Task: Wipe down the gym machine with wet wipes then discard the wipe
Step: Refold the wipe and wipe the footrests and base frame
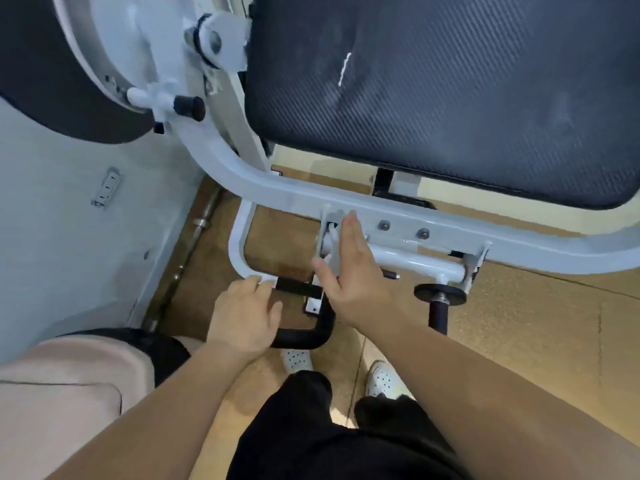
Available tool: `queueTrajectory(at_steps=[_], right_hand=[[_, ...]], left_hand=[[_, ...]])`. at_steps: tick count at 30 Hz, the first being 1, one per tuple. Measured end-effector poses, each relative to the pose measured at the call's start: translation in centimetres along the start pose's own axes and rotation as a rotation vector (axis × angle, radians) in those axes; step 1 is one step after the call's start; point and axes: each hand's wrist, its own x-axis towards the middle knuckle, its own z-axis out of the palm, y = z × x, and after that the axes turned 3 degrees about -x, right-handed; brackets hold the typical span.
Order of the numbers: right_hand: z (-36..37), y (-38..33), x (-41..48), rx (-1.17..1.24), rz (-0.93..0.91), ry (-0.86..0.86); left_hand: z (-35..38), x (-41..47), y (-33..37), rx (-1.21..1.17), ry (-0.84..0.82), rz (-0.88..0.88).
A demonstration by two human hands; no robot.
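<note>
— Tan floor underfoot, pale wall on the left. And the wipe?

— Hard to say. Probably pinned under the right hand, flat against the white bracket of the gym machine. Something pale peeking out between thumb and forefinger, but impossible to tell cloth from painted metal.

— Fingers?

— Straight and pressed together, thumb spread wide, curled round nothing. Looks like the stance for rubbing a flat plate rather than for grabbing.

— Other side?

— Left hand lower down, fingers hooked over the black handle at the joint with the white bar, thumb loose. Likely there to brace the body, or to keep the handle from swinging under the rubbing.

— Further out?

— Dark pad above the frame, well apart from both hands. Barbell lying along the foot of the wall, white shoes planted just below the handle.

— Stage?

— Wiping, by the look of it. No bin in sight for discarding.
</note>
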Motion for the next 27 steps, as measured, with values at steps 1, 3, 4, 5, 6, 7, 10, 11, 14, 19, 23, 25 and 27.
queueTrajectory(at_steps=[1,3,4,5,6,7,10,11,14,19,23,25,27], right_hand=[[1.2,-0.7,1.1,-0.104,-0.077,0.025],[3.6,-0.7,3.2,-0.476,-0.265,-0.030],[4.3,-0.4,4.1,-0.682,-0.314,-0.156],[4.7,0.1,5.0,-0.877,-0.325,-0.306],[4.9,0.6,5.6,-1.043,-0.324,-0.440],[4.8,1.0,6.0,-1.159,-0.336,-0.525],[4.4,1.4,6.4,-1.310,-0.397,-0.619],[4.2,1.3,6.4,-1.320,-0.414,-0.638],[3.5,0.6,7.0,-1.354,-0.434,-0.678],[4.1,-1.0,9.9,-1.514,-0.325,-0.663],[5.5,-1.4,8.5,-1.591,-0.296,-0.638],[5.1,-0.7,6.8,-1.562,-0.319,-0.679],[4.2,-0.4,6.4,-1.529,-0.330,-0.695]], left_hand=[[0.4,-0.2,-1.1,-0.005,-0.024,-0.003],[1.4,-0.6,-2.8,-0.022,-0.072,-0.013],[1.9,-0.8,-3.3,-0.046,-0.094,-0.021],[2.3,-0.9,-3.6,-0.081,-0.095,-0.027],[2.8,-0.8,-3.8,-0.115,-0.085,-0.022],[3.0,-0.7,-3.9,-0.138,-0.081,-0.008],[3.4,-0.4,-4.2,-0.186,-0.070,0.047],[3.5,-0.4,-4.4,-0.201,-0.068,0.059],[3.8,-0.4,-4.6,-0.226,-0.075,0.082],[3.8,-0.3,-4.6,-0.269,-0.068,0.097],[4.1,-0.3,-4.7,-0.278,-0.068,0.088],[4.1,-0.3,-4.6,-0.286,-0.055,0.092],[4.2,-0.4,-4.6,-0.300,-0.033,0.089]])
